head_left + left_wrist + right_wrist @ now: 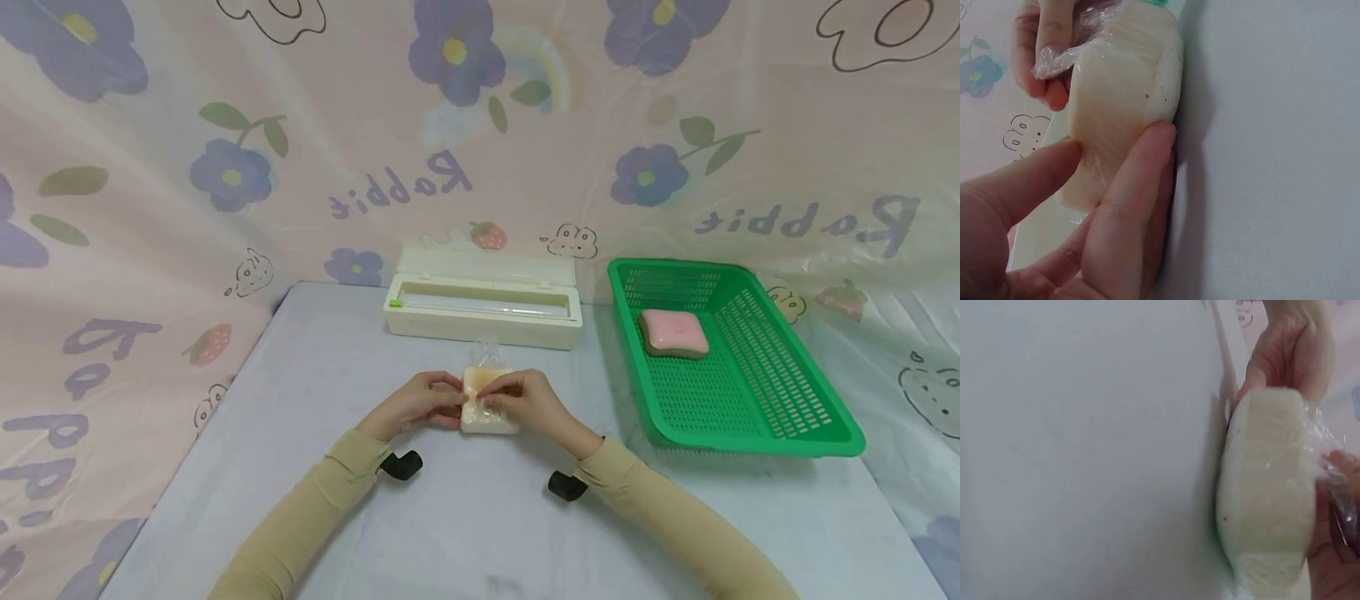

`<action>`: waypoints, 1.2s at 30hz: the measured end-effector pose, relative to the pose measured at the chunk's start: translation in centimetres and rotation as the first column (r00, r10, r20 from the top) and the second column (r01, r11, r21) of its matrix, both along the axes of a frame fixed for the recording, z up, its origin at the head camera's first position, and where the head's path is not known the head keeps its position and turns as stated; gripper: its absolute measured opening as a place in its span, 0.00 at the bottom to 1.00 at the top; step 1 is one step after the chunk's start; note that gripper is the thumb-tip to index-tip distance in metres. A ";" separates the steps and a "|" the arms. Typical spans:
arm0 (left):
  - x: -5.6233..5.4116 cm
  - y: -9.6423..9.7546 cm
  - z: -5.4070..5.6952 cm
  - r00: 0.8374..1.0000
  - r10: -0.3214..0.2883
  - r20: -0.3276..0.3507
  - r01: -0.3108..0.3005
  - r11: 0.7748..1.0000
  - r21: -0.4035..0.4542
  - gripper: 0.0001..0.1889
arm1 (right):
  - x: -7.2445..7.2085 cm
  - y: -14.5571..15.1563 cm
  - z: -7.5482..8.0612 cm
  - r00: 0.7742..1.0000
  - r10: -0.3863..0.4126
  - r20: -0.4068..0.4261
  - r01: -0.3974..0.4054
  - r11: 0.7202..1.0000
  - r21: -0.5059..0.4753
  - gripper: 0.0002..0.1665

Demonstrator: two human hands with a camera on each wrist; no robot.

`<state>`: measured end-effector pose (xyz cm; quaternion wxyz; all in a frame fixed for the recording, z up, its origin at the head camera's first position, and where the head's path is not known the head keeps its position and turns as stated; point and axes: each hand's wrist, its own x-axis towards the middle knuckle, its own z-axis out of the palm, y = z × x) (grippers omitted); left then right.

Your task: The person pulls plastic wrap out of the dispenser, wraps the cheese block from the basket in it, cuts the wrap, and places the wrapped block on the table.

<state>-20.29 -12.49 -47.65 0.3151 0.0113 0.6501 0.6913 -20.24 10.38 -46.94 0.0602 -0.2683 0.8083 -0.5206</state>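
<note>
A cream-and-white rounded block point(491, 422), its exact kind unclear, lies on the table with clear cling film point(1054, 64) round it. My left hand point(420, 402) grips its left side, thumb on one face and fingers along the edge, as the left wrist view shows. From the right, my right hand point(529, 404) reaches over the block and pinches a gathered flap of film at its top. Loose film also sticks up beyond the block's far edge. In the right wrist view the right fingers point(1347, 472) are partly cut off by the frame.
Behind the block stands a white cling film dispenser point(480, 327), lid raised, a roll inside. To the right is a green plastic basket point(750, 445) holding a pink-topped block point(675, 332) with a brownish underside. A patterned curtain point(525, 183) hangs at the table's back and sides.
</note>
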 end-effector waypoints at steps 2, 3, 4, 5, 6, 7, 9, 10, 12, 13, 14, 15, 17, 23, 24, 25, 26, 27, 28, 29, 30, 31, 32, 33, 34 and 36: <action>0.1 0.0 -0.1 1.000 -0.004 -0.003 0.004 1.000 -0.003 0.17 | -0.4 -0.1 -0.2 1.000 -0.014 -0.004 0.014 1.000 0.001 0.04; 0.1 0.0 -0.1 1.000 -0.003 -0.006 0.003 1.000 -0.002 0.17 | -0.6 -0.1 -0.4 1.000 -0.020 -0.013 0.020 1.000 0.001 0.04; 0.1 0.0 -0.1 1.000 0.000 -0.006 0.000 1.000 0.000 0.17 | -0.7 -0.1 -0.5 0.999 -0.027 -0.026 0.027 1.000 -0.001 0.05; 0.1 0.0 -0.1 1.000 0.005 -0.004 -0.005 1.000 0.005 0.17 | -0.9 -0.2 -0.5 0.999 -0.036 -0.038 0.036 0.999 -0.002 0.06; 0.1 0.0 -0.1 1.000 0.011 -0.001 -0.011 1.000 0.009 0.17 | -0.9 -0.2 -0.6 0.997 -0.047 -0.057 0.048 0.999 0.001 0.07; 0.1 0.1 -0.1 1.000 0.016 0.000 -0.016 1.000 0.012 0.17 | -1.0 -0.2 -0.6 0.995 -0.060 -0.085 0.061 0.998 0.012 0.08; 0.0 0.1 -0.1 1.000 0.026 0.005 -0.026 0.999 0.019 0.16 | -1.1 -0.2 -0.6 0.987 -0.092 -0.135 0.097 0.995 0.037 0.10; 0.0 0.1 -0.1 1.000 0.029 0.007 -0.029 0.999 0.021 0.16 | -1.1 -0.2 -0.6 0.981 -0.108 -0.161 0.117 0.992 0.047 0.12; 0.0 0.2 -0.1 0.999 0.033 0.010 -0.033 0.999 0.022 0.16 | -1.3 -0.2 -0.5 0.972 -0.135 -0.190 0.150 0.986 0.067 0.14; 0.0 0.2 -0.1 0.999 0.036 0.009 -0.036 0.999 0.020 0.16 | -1.4 -0.2 -0.5 0.971 -0.145 -0.192 0.163 0.983 0.080 0.15; 0.0 0.2 -0.1 0.999 0.039 0.010 -0.039 0.999 0.016 0.17 | -1.6 -0.1 -0.5 0.971 -0.152 -0.182 0.170 0.981 0.089 0.17; 0.0 0.3 -0.1 0.999 0.040 0.005 -0.040 0.999 0.013 0.17 | -1.7 0.0 -0.5 0.974 -0.151 -0.168 0.170 0.980 0.100 0.18; 0.0 0.3 -0.1 0.999 0.048 0.007 -0.048 0.999 0.004 0.18 | -2.2 0.2 -0.7 0.984 -0.137 -0.118 0.152 0.980 0.130 0.21; -0.1 0.5 -0.1 0.998 0.056 0.027 -0.056 0.998 -0.014 0.19 | -3.5 1.3 -1.2 0.995 -0.090 0.038 0.084 0.989 0.121 0.17; -0.2 0.5 -0.1 0.998 0.057 0.028 -0.056 0.998 -0.020 0.19 | -3.6 1.4 -1.2 0.995 -0.085 0.046 0.079 0.991 0.110 0.16; -0.2 0.6 0.0 0.998 0.059 0.028 -0.058 0.998 -0.028 0.19 | -3.7 1.4 -1.3 0.996 -0.081 0.047 0.075 0.992 0.104 0.16; -0.2 0.6 0.0 0.998 0.063 0.028 -0.062 0.997 -0.035 0.18 | -3.8 1.4 -1.4 0.996 -0.077 0.044 0.072 0.992 0.101 0.16; -0.2 0.6 0.0 0.997 0.068 0.030 -0.066 0.997 -0.039 0.18 | -3.9 1.4 -1.4 0.996 -0.077 0.038 0.073 0.992 0.100 0.16; -0.2 0.6 0.1 0.997 0.071 0.034 -0.069 0.997 -0.044 0.18 | -3.9 1.4 -1.4 0.996 -0.079 0.030 0.075 0.992 0.102 0.16; -0.2 0.6 0.1 0.997 0.072 0.032 -0.070 0.996 -0.047 0.18 | -4.0 1.4 -1.5 0.996 -0.083 0.030 0.080 0.992 0.100 0.16; -0.2 0.7 0.2 0.997 0.074 0.034 -0.073 0.996 -0.048 0.19 | -3.9 1.5 -1.5 0.995 -0.086 0.043 0.082 0.992 0.092 0.15; -0.2 0.7 0.2 0.996 0.076 0.037 -0.074 0.996 -0.053 0.19 | -3.8 1.5 -1.3 0.993 -0.094 0.065 0.088 0.993 0.082 0.13; -0.3 0.6 0.3 0.996 0.077 0.037 -0.074 0.996 -0.059 0.19 | -3.7 1.7 -1.2 0.989 -0.107 0.101 0.101 0.993 0.067 0.11; -0.3 0.5 0.3 0.997 0.075 0.023 -0.073 0.995 -0.063 0.19 | -3.4 1.8 -0.6 0.982 -0.113 0.152 0.109 0.993 0.035 0.11; -0.4 0.4 0.4 0.997 0.074 0.007 -0.073 0.995 -0.073 0.20 | -3.2 2.1 -0.4 0.972 -0.111 0.208 0.115 0.993 -0.008 0.14; -0.6 0.1 0.7 0.997 0.078 -0.028 -0.080 0.991 -0.107 0.22 | -2.9 2.7 0.0 0.938 -0.090 0.336 0.132 0.986 -0.104 0.21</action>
